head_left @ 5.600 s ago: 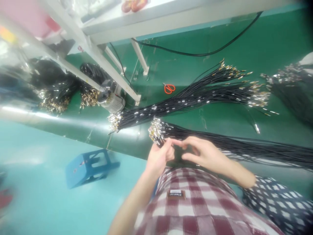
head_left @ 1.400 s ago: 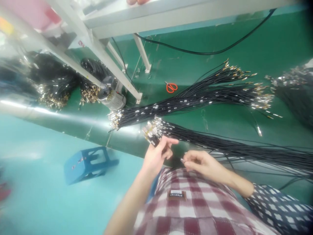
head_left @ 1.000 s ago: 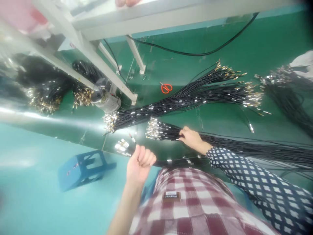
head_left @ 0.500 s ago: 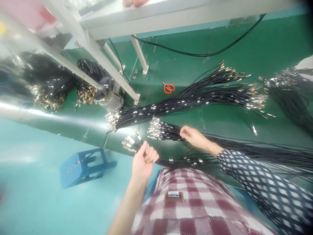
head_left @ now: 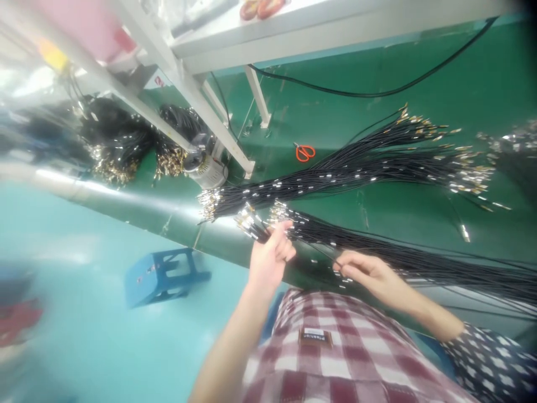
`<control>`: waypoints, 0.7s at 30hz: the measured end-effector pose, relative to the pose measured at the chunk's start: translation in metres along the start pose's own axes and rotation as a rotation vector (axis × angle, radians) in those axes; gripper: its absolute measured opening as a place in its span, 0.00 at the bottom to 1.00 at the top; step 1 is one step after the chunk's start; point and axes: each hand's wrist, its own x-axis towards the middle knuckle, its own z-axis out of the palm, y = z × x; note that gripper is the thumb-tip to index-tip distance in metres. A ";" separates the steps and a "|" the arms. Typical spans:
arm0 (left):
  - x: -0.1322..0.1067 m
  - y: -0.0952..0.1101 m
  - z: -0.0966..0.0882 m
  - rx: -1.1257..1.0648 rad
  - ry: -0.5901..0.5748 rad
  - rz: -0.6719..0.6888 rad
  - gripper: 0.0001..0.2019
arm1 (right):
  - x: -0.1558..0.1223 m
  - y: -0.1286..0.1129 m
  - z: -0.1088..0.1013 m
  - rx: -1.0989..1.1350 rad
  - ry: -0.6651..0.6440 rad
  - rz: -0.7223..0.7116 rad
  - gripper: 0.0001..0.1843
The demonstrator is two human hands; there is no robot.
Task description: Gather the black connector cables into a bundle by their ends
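Observation:
My left hand (head_left: 272, 254) is closed around a small bunch of black cables, whose silvery connector ends (head_left: 250, 221) stick out above the thumb. To its right, my right hand (head_left: 361, 268) has its thumb and fingers together on thin black cable near some small white tags. A larger bundle of black cables (head_left: 377, 249) runs from beside my left fingers to the right edge, just behind my right hand. Farther back lies another long cable bundle (head_left: 310, 182) with white tags along it and brass-coloured tips at its right end.
Orange-handled scissors (head_left: 304, 152) lie on the green surface (head_left: 344, 123). A grey motor-like device (head_left: 208, 169) stands by the white frame legs (head_left: 218, 129), with more cable heaps (head_left: 121, 151) beyond. A blue stool (head_left: 163, 277) stands at lower left.
My left hand has raised its bunch toward the larger bundle's connector end. My right hand has left the top of that bundle and come nearer to me, onto thin cable. The view has shifted left.

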 end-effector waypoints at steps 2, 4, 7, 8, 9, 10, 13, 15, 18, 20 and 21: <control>-0.003 -0.008 0.007 0.057 0.010 -0.011 0.13 | 0.002 -0.005 0.004 0.018 0.000 -0.004 0.20; -0.008 -0.016 0.011 0.125 -0.004 -0.045 0.15 | 0.004 -0.010 0.007 0.034 0.004 -0.020 0.20; -0.012 -0.019 0.011 0.144 -0.023 -0.069 0.18 | 0.006 -0.015 0.008 0.035 0.011 -0.044 0.20; -0.013 -0.018 0.010 0.121 -0.022 -0.055 0.18 | 0.006 -0.016 0.008 0.038 0.015 -0.049 0.20; -0.012 -0.015 0.009 0.095 -0.016 -0.034 0.18 | 0.005 -0.015 0.008 0.045 0.016 -0.050 0.19; -0.012 -0.013 0.008 0.079 -0.013 -0.017 0.18 | 0.005 -0.015 0.008 0.054 0.015 -0.048 0.19; -0.010 -0.010 0.006 0.102 -0.015 -0.027 0.16 | 0.003 -0.013 0.008 0.064 0.014 -0.040 0.18; -0.009 -0.011 0.006 0.128 -0.001 -0.055 0.15 | 0.002 -0.012 0.008 0.058 0.017 -0.035 0.18; -0.004 -0.008 0.005 0.105 0.039 -0.024 0.13 | -0.001 -0.008 0.009 0.061 0.009 -0.010 0.18; 0.001 -0.004 0.000 0.054 0.051 0.029 0.12 | -0.004 -0.004 0.009 0.061 -0.006 0.013 0.19; 0.004 -0.002 -0.003 0.033 0.052 0.041 0.12 | -0.006 -0.001 0.009 0.058 -0.010 0.022 0.19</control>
